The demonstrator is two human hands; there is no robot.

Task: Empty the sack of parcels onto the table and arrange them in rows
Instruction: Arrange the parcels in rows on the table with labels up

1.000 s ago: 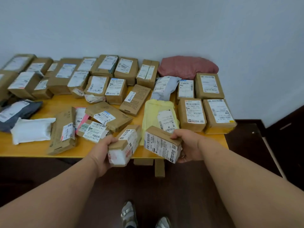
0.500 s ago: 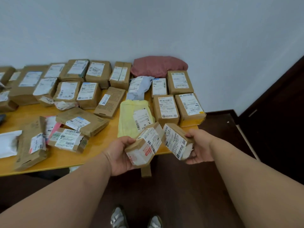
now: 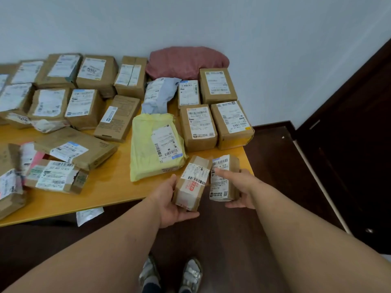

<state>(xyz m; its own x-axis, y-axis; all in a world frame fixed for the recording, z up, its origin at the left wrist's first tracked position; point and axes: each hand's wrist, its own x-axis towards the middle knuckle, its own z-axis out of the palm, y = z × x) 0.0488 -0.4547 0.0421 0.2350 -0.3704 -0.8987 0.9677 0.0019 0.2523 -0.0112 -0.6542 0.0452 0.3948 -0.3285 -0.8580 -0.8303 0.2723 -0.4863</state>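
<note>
My left hand (image 3: 169, 203) grips a small brown box with a red-printed label (image 3: 191, 182) from below and the side. My right hand (image 3: 241, 186) holds a second small brown box (image 3: 224, 178), thumb across its white label. Both boxes are side by side, touching, at the front right corner of the yellow table (image 3: 110, 193), partly past its edge. Just behind them lie a yellow mailer bag (image 3: 148, 149) and two brown boxes (image 3: 197, 127) (image 3: 231, 123) in a row.
Several labelled cardboard boxes line the back of the table along the wall, with a pink cushion-like bundle (image 3: 186, 61) and a grey mailer (image 3: 158, 95). Loose parcels (image 3: 57, 176) lie at front left. A dark door (image 3: 359, 144) stands at right; my feet (image 3: 169, 273) are below.
Both hands have carried their boxes right and forward toward the table's front right corner, turning them lengthwise and bringing them together. The view has swung right.
</note>
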